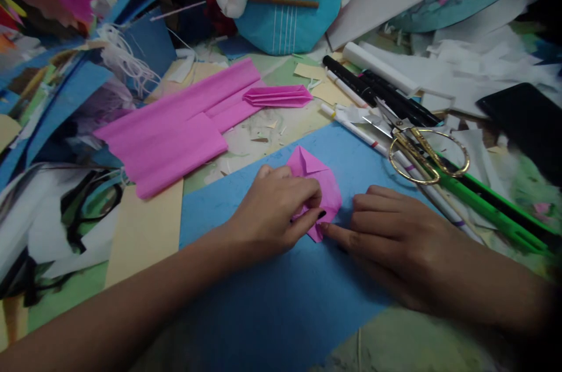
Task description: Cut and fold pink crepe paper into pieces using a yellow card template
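Observation:
A small folded pink paper piece [327, 188] lies on a blue sheet [272, 302] in front of me. My left hand [281, 205] is closed on its left side, thumb and forefinger pinched together near the lower edge. From the right, my right hand [395, 237] touches the paper's lower tip with an extended forefinger, its other fingers curled; whether the thumb grips anything is hidden. Beyond the left hand lie larger folded pink sheets [171, 144] and a narrow pleated pink strip [278, 96].
Gold-handled scissors [413, 132] rest on markers [351, 82] and a green cutter [496, 208] at the right. A dark phone-like object [522, 120] lies farther right. Blue and white scraps and string [127, 56] crowd the left. A turquoise paper craft [285, 21] stands behind.

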Demonstrator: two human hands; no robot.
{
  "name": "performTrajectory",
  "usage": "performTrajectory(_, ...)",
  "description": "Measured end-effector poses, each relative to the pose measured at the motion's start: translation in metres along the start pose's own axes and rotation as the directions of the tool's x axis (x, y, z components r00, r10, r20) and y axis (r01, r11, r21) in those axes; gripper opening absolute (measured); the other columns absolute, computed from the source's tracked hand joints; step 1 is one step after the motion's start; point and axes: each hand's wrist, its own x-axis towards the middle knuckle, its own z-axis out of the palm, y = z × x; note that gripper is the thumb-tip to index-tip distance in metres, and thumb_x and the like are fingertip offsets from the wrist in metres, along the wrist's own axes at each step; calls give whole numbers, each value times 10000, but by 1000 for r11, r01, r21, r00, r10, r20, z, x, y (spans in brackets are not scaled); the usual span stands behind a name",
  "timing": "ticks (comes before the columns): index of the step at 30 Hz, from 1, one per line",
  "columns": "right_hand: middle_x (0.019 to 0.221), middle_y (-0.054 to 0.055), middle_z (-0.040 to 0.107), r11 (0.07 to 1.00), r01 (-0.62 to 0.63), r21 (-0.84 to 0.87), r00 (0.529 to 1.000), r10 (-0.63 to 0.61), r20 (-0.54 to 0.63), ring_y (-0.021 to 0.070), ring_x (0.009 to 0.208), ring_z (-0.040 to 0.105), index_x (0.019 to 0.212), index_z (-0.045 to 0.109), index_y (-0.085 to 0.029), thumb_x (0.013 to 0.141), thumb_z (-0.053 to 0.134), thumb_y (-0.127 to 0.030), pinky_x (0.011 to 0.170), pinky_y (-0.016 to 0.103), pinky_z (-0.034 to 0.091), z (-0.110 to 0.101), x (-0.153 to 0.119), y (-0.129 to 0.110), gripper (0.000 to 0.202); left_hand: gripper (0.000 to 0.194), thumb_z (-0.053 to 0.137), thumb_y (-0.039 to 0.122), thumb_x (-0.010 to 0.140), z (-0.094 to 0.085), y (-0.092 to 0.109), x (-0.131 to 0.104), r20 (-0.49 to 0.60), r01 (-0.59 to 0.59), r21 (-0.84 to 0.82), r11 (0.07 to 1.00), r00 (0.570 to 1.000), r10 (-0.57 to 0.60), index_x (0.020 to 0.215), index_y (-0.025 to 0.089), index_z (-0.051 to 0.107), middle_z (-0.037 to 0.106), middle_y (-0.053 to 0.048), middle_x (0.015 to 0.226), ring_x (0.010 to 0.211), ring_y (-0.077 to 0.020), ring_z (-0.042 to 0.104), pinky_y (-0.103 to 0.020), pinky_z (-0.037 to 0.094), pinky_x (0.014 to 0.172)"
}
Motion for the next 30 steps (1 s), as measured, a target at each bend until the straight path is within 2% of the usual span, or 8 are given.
performTrajectory(4,681,58,584,1000,4,-4,998,-4,62,165,723,470,936,671,-95,956,407,-154,696,344,312,2,3,4,271,76,536,225,870,0,0,-1,-11,-3,-2,1000,1000,3,807,185,543,510,33,634,681,-157,440,-332,210,655)
performTrajectory(10,704,54,596,999,27,23,993,-29,114,166,727,462,994,682,-102,942,431,-157,702,354,307,0,2,1,262,63,536,204,866,0,2,-2,-6,-8,5,1000,1000,8,806,185,541,510,34,638,678,-154,432,-335,214,657)
performTrajectory(13,716,58,601,999,23,35,996,-26,90,171,740,476,979,683,-97,937,429,-157,712,358,324,-1,2,0,264,69,541,212,873,0,1,-1,-8,-15,1,1000,1000,15,810,184,544,500,38,628,670,-151,431,-334,217,655)
performTrajectory(19,693,65,577,996,-31,80,996,38,-79,162,729,470,953,684,-89,912,474,-126,657,312,367,-2,2,6,217,76,527,219,875,-1,1,0,14,18,-11,1000,1000,-17,819,179,558,506,37,625,670,-153,442,-339,224,659)
performTrajectory(23,788,97,600,996,-32,85,998,36,-55,177,807,496,950,694,-85,911,479,-136,709,327,412,0,4,9,224,78,516,213,877,-2,2,0,13,11,-9,1000,1000,-11,819,179,557,515,35,628,673,-153,442,-340,231,656)
performTrajectory(30,775,105,583,997,9,73,1000,-8,-10,164,773,477,842,683,-70,951,410,-147,698,323,399,0,7,7,304,72,504,206,878,-2,3,0,24,-4,26,1000,1000,3,827,180,548,532,29,650,679,-158,446,-343,230,654)
